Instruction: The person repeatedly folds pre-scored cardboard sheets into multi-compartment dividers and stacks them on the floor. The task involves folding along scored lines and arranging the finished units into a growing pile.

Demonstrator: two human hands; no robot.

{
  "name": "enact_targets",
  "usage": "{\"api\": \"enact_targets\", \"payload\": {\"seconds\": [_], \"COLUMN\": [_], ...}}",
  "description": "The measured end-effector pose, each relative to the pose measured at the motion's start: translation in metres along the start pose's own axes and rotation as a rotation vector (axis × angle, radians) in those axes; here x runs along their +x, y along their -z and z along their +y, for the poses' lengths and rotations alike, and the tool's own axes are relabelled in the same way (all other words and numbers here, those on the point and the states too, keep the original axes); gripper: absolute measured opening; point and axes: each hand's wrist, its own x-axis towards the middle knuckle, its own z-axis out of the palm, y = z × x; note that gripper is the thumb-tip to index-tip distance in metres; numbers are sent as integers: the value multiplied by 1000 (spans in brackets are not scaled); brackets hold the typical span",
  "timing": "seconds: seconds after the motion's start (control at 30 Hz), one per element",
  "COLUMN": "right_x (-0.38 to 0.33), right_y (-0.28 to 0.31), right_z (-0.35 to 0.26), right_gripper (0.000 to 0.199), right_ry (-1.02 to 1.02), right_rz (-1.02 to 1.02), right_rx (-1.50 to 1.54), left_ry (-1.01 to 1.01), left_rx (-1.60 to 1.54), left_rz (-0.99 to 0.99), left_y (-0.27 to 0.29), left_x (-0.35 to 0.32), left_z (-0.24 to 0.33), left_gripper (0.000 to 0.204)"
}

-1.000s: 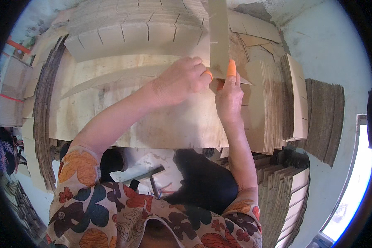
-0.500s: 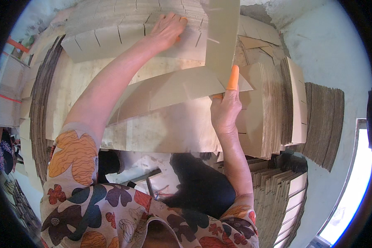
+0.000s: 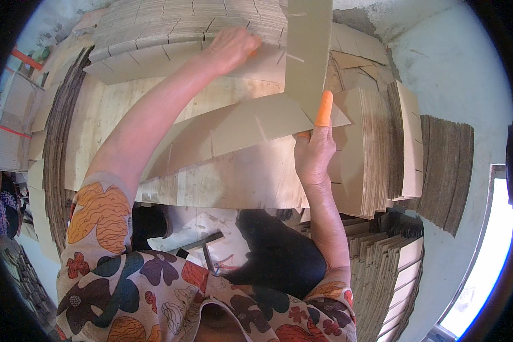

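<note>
Your right hand (image 3: 312,157), with an orange rubber cot on its raised forefinger, pinches the near corner of a partly folded cardboard blank (image 3: 239,128) lying just left of it, one flap standing upright above your fingers. Your left hand (image 3: 232,48) reaches far forward, fingers curled flat onto a stack of slotted blanks (image 3: 171,25). Judging by this, the folding is begun but unfinished, with finished stacks (image 3: 382,142) right of your right hand.

- Flattened brown carton blanks (image 3: 188,28), stacked at the far edge of the counter.
- Bundled carton stack (image 3: 8,134), orange-strapped, far left.
- Upright brown blanks (image 3: 447,165), right.
</note>
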Motion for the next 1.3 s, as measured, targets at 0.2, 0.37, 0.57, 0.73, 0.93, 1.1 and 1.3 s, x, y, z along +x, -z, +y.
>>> {"api": "enact_targets", "payload": {"seconds": [0.2,0.37,0.57,0.73,0.93,1.1,1.3], "right_x": [1,4,4,3,1,3,-6], "right_y": [2,0,2,4,9,9,7], "right_z": [-3,0,2,3,5,12,18], "right_gripper": [78,81,82,85,89,86,79], "right_ry": [40,190,131,53,50,94,63], "right_rz": [46,78,31,7,-30,-117,-94], "right_rx": [5,-60,-67,-73,-64,-109,-150], "left_ry": [-146,-116,-205,-210,-192,-222,-113], "left_rx": [-77,-5,-46,-81,-103,-185,-437], "left_rz": [265,171,220,229,220,269,120], "left_y": [-10,-6,1,9,5,15,47], "left_x": [-1,-4,-1,-3,-7,-11,-32], "left_z": [-6,-4,4,19,19,37,72], "left_gripper": [13,13,6,4,5,4,13]}}
